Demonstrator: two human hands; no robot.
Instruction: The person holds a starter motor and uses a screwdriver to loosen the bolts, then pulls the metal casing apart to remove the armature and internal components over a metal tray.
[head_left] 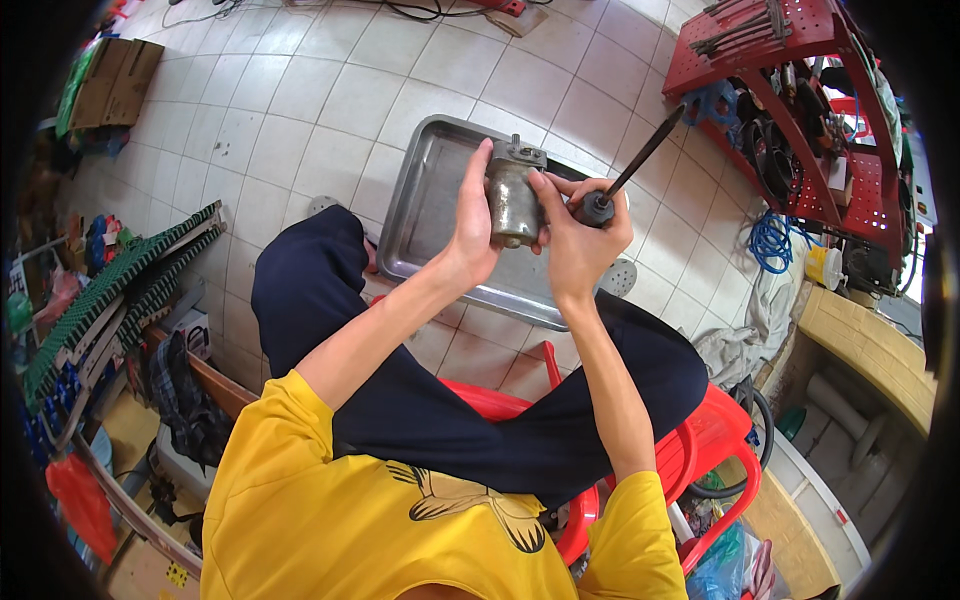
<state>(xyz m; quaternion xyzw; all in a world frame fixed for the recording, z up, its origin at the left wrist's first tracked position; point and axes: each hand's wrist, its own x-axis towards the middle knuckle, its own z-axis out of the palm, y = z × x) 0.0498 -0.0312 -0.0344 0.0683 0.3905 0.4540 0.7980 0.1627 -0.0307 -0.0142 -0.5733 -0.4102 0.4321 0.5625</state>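
Above a metal tray [422,240] I hold a worn, grey metal cylinder [512,205], which looks like a small starter motor, with a bracket and a stud at its far end. My left hand [476,215] supports it from the left side, its thumb side upward and the other fingers mostly hidden beneath. In my right hand [588,235] is a screwdriver [645,158], its dark handle in the fist and its long shaft pointing up and to the right, away from the cylinder. The right thumb and fingertips also touch the cylinder's right side.
A red tool rack [740,65] with tools and parts stands at the far right, a coil of blue hose [770,242] below it. I sit on a red plastic chair [715,430]. Cardboard [115,85] lies far left; a green-black slatted piece [120,290] leans among clutter at left.
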